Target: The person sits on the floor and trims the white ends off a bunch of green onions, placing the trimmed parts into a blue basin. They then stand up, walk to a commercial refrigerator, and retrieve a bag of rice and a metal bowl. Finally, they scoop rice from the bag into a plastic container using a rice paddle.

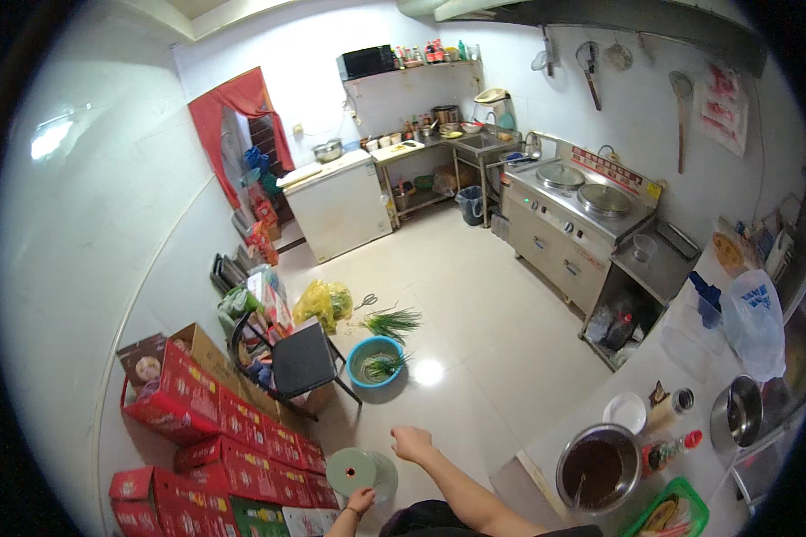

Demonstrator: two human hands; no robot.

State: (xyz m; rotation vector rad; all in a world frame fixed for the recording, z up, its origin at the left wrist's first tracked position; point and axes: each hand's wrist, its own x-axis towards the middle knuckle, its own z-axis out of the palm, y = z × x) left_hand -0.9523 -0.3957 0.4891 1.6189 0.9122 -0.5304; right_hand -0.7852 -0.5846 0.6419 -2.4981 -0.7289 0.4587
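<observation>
My left hand [361, 500] is at the lower edge of a pale green cylinder [351, 472] with a small dark hole in its round top; the picture does not settle whether it grips the edge. My right hand [411, 444] hovers over the tiled floor, right of the cylinder, its fingers curled and nothing visible in them. Beyond it, a blue plastic basin [377, 362] holds green leafy stalks. A bunch of similar long green stalks [393, 323] lies on the floor behind the basin, near scissors [367, 301] and a yellow plastic bag of greens [322, 302].
A black chair [302, 360] stands left of the basin, with stacked red cartons [242, 463] nearer me. On the right, a counter [635, 376] bears a steel bowl of dark liquid [598, 468], bottles and a green basket [672, 510]. A steel two-burner cooking range [557, 235] stands farther back.
</observation>
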